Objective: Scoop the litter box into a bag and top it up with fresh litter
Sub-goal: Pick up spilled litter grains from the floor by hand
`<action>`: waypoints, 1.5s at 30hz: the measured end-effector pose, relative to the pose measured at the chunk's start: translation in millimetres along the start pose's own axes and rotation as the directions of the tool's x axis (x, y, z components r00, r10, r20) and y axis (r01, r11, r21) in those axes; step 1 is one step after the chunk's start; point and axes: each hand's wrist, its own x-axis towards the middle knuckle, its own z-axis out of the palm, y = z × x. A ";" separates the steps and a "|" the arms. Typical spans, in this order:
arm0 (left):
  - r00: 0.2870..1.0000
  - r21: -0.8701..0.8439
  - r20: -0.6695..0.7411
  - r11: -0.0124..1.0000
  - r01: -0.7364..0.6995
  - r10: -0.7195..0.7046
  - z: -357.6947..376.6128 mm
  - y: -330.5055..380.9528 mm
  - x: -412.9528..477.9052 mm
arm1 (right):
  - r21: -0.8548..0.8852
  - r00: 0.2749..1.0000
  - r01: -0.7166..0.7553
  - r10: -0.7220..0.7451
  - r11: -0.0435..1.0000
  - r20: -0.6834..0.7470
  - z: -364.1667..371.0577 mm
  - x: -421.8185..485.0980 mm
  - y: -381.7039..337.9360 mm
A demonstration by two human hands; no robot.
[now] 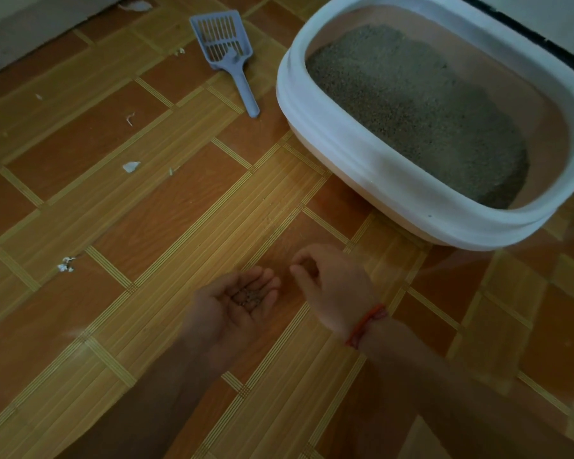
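Much of the view is brown wood-pattern floor. On it stands a white oval plastic litter box filled with grey litter, and a blue-grey slotted plastic scoop lies beside the box. The left hand is palm up with relaxed fingers, cupping a few grey grains. The right hand curls thumb towards forefinger; whether it pinches anything, I cannot tell.

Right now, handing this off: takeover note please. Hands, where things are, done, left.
Left hand: palm up, cupped, carrying a few litter grains.
Right hand: fingers curled toward the thumb; unclear if it pinches anything.
Scoop lies on the floor beside the litter box, untouched. The box holds litter; no bag in view.
Done: some stray grains gathered.
Left: likely tip them into the box; scooping and top-up cannot be judged.
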 end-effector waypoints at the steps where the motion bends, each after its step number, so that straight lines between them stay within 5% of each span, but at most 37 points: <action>1: 1.000 0.025 0.011 1.000 -0.004 0.004 -3.2 -0.2 4.0 | -0.027 0.999 -0.038 0.038 0.999 0.007 -3.7 5.3 6.2; 7: 0.998 -0.021 -0.035 0.999 -0.048 0.047 -9.4 5.1 8.7 | -0.105 0.994 -0.112 0.113 0.988 0.006 -6.3 29.7 18.3; 29: 0.999 -0.053 -0.041 0.999 -0.007 0.005 -9.6 7.0 6.5 | -0.284 0.997 -0.011 0.031 0.959 0.067 4.6 44.0 8.3; 36: 0.999 -0.016 0.011 0.999 -0.042 0.043 -7.9 2.4 6.5 | -0.066 0.979 0.202 -0.203 0.977 -0.011 14.7 4.7 -33.7; 45: 0.998 0.053 0.064 0.998 0.016 -0.020 -14.2 2.6 9.3 | -0.082 0.959 0.276 -0.281 0.958 -0.046 26.7 -14.6 -39.8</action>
